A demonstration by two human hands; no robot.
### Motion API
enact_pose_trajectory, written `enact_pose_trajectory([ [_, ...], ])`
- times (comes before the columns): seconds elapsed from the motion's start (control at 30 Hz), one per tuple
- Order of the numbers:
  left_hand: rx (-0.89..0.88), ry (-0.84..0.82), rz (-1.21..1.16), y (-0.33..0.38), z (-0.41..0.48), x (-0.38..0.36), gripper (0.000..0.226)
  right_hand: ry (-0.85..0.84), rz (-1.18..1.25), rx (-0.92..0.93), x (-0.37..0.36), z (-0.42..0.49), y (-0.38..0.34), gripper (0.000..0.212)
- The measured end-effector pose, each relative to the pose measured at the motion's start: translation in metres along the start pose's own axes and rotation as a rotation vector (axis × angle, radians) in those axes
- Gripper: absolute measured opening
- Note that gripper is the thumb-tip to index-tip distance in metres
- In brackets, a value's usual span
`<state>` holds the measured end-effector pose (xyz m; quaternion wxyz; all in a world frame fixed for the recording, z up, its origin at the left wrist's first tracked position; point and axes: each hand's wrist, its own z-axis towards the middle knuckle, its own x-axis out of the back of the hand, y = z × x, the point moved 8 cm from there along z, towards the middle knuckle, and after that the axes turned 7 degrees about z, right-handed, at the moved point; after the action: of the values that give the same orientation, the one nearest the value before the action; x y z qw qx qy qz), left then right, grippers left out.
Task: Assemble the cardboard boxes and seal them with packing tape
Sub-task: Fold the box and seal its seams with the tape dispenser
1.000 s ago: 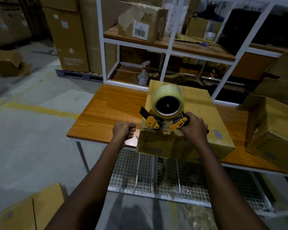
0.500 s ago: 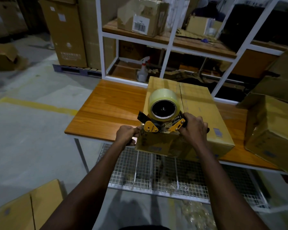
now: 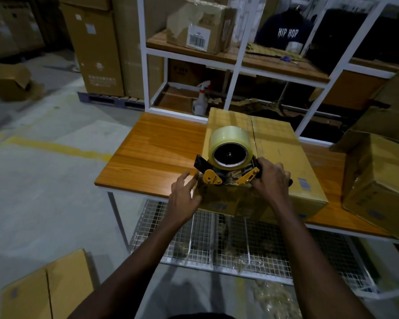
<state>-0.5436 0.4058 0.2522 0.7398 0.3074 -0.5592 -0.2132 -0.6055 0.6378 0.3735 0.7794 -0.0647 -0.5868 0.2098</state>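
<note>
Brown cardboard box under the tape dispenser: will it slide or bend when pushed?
The brown cardboard box likely slides easily: the wooden tabletop looks smooth, and the left hand rests against it. Its top may flex along the centre flap seam.

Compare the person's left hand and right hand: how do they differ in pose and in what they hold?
The left hand has straight, spread fingers; the right hand has curled fingers. The left hand holds nothing and seems to touch the near left corner of the cardboard box; the right hand grips the handle of the tape dispenser. Both are at the near edge of that box.
</note>
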Motion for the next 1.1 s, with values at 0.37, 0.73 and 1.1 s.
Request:
enact_pose_trajectory([
  [0.37,-0.16,0.146,0.024,0.01,0.033,0.011,0.076,0.011,-0.043,0.028,-0.003,-0.005,0.0,0.024],
  [0.73,-0.158,0.182,0.253,0.01,0.035,0.015,0.053,0.035,-0.077,0.071,0.006,-0.007,0.02,0.025],
  [1.1,-0.136,0.278,0.509,0.041,0.018,0.023,0.049,-0.018,-0.142,0.021,0.03,-0.008,0.078,0.034],
])
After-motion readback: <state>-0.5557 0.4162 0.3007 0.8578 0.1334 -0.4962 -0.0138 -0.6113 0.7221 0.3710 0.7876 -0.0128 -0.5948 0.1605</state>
